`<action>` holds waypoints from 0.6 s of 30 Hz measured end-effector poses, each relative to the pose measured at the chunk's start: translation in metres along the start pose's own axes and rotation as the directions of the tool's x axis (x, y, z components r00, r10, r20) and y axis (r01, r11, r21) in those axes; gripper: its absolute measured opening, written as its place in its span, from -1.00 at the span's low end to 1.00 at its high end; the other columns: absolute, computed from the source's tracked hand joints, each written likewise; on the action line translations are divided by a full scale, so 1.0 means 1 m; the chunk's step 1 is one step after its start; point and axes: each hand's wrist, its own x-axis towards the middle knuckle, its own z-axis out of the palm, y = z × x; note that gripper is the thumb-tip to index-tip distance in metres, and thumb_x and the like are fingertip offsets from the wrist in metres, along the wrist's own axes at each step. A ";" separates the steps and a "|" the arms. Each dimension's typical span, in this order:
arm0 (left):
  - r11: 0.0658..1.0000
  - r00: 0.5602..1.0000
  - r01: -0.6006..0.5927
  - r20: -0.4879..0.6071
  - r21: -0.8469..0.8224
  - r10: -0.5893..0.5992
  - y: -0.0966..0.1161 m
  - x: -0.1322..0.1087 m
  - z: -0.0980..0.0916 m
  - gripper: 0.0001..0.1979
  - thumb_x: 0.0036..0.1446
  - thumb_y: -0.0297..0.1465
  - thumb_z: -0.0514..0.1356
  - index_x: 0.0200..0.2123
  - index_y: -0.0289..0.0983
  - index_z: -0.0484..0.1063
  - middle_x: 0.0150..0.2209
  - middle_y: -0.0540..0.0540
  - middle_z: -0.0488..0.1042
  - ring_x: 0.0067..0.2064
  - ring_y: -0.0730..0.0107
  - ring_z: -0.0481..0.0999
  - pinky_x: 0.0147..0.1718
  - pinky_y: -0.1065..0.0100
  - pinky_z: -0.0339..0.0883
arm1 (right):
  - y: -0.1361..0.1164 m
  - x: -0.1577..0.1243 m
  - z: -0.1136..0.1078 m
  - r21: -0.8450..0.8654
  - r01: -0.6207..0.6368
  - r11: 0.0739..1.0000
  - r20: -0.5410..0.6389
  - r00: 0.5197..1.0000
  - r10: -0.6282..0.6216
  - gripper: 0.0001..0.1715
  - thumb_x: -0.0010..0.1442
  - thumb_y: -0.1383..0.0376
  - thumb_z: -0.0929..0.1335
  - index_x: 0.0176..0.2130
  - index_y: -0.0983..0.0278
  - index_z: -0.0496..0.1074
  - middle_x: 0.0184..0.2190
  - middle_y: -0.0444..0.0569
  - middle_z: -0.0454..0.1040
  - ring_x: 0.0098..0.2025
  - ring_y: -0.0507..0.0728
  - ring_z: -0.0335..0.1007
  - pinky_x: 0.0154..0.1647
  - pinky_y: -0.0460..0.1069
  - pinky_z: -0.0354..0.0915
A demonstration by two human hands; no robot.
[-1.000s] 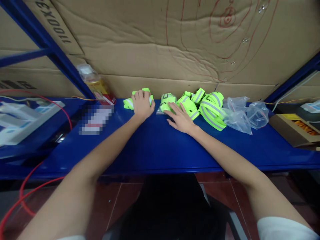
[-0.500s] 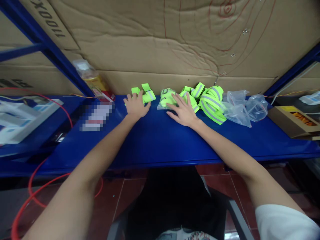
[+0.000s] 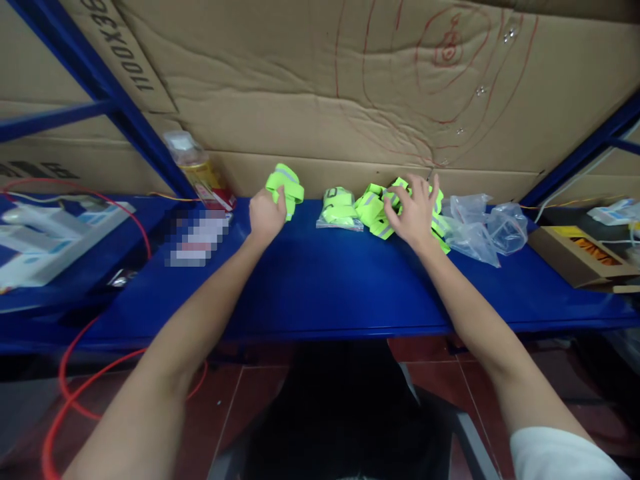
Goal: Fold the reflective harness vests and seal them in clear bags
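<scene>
My left hand (image 3: 267,216) is closed around a bunched neon-yellow reflective strap (image 3: 287,188) with a silver stripe, near the back of the blue shelf. Its fingertips are partly hidden behind the strap. Over on the right, my right hand (image 3: 416,215) has its fingers apart and curved over a heap of similar reflective straps (image 3: 371,204). Whether its fingertips touch them I cannot tell. Between both hands lies a clear zip bag (image 3: 340,208) packed with neon-yellow material bearing dark print.
Crumpled clear plastic bags (image 3: 473,233) lie right of the heap. Farther right stands an open cardboard box (image 3: 583,257). A bottle (image 3: 197,170) is at the back left, near a blurred-out item (image 3: 197,237). Cardboard (image 3: 280,120) walls the back of the blue shelf (image 3: 320,287).
My left hand has gone from lying spread on a strap to gripping it bunched up. My right hand has moved right, from beside the packed bag to over the strap heap.
</scene>
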 end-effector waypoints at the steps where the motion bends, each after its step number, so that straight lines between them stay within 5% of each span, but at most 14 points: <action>1: 0.990 0.995 0.043 -0.080 -0.131 -0.054 0.000 0.003 -0.001 -0.41 0.49 0.01 0.01 -0.32 -0.35 0.53 -0.27 -0.40 0.60 -0.10 -0.06 0.64 -0.03 0.13 0.43 | -0.011 0.001 -0.002 0.055 0.046 0.997 0.013 0.999 -0.046 -0.64 0.54 0.07 0.27 0.01 0.17 0.59 0.19 0.21 0.54 0.25 0.39 0.41 0.49 0.53 0.07; 4: 0.785 0.968 0.101 -0.121 -0.611 -0.219 0.013 0.001 -0.003 -0.37 0.43 0.14 0.06 -0.37 -0.28 0.50 -0.37 -0.23 0.57 -0.27 0.16 0.62 -0.15 0.21 0.49 | -0.048 -0.001 -0.004 0.343 0.018 0.939 0.205 0.974 -0.094 -0.51 0.57 -0.03 0.22 0.05 0.20 0.57 0.05 0.16 0.63 0.13 0.35 0.53 0.29 0.35 0.37; 6: 0.507 0.968 0.165 0.041 -0.846 -0.246 0.031 -0.010 -0.005 -0.34 0.35 0.23 0.13 -0.29 -0.29 0.54 -0.33 -0.18 0.61 -0.33 0.23 0.62 -0.22 0.22 0.53 | -0.069 -0.005 -0.001 0.547 -0.172 0.819 0.345 0.938 -0.033 -0.38 0.56 -0.14 0.19 0.22 0.21 0.49 0.03 0.13 0.64 -0.01 0.30 0.61 0.11 0.25 0.51; 8: 0.358 0.956 0.261 0.190 -0.896 -0.222 0.051 -0.027 -0.004 -0.32 0.23 0.28 0.25 -0.28 -0.30 0.56 -0.35 -0.17 0.62 -0.31 0.22 0.65 -0.22 0.24 0.55 | -0.083 -0.010 0.004 0.672 -0.333 0.661 0.436 0.900 0.010 -0.10 0.48 -0.28 0.24 0.51 0.14 0.15 0.22 0.18 0.55 -0.05 0.29 0.63 0.00 0.24 0.57; 11: 0.311 0.914 0.406 0.377 -0.859 -0.151 0.072 -0.053 0.001 -0.29 0.10 0.30 0.35 -0.24 -0.30 0.58 -0.35 -0.17 0.64 -0.28 0.18 0.67 -0.25 0.25 0.56 | -0.090 -0.016 0.011 0.750 -0.301 0.589 0.373 0.928 0.001 0.59 0.15 -0.41 0.48 0.63 0.06 -0.47 0.56 0.25 0.13 0.37 0.47 0.41 0.24 0.35 0.50; 13: 0.366 0.885 0.453 0.459 -0.813 -0.077 0.077 -0.065 0.006 -0.31 0.06 0.28 0.40 -0.28 -0.30 0.58 -0.35 -0.18 0.65 -0.31 0.20 0.65 -0.32 0.28 0.53 | -0.086 -0.017 0.013 0.737 -0.216 0.640 0.314 0.949 -0.041 0.81 -0.04 -0.37 0.60 0.64 0.07 -0.48 0.63 0.21 -0.05 0.59 0.55 0.05 0.44 0.43 0.31; 15: 0.423 0.887 0.429 0.462 -0.798 -0.027 0.074 -0.068 0.010 -0.34 0.08 0.25 0.40 -0.30 -0.29 0.57 -0.32 -0.17 0.66 -0.31 0.24 0.64 -0.33 0.31 0.51 | -0.078 -0.016 0.013 0.694 -0.197 0.693 0.328 0.943 -0.061 0.67 -0.04 -0.29 0.64 0.65 0.09 -0.20 0.59 0.19 0.08 0.59 0.56 0.06 0.48 0.45 0.25; 18: 0.507 0.920 0.336 0.391 -0.794 0.003 0.062 -0.060 0.009 -0.38 0.11 0.22 0.39 -0.28 -0.28 0.56 -0.28 -0.14 0.66 -0.28 0.29 0.63 -0.33 0.36 0.47 | -0.064 -0.011 0.008 0.621 -0.263 0.738 0.400 0.916 -0.010 -0.09 0.16 -0.15 0.58 0.34 0.18 0.49 0.15 0.16 0.63 0.15 0.49 0.59 0.18 0.36 0.49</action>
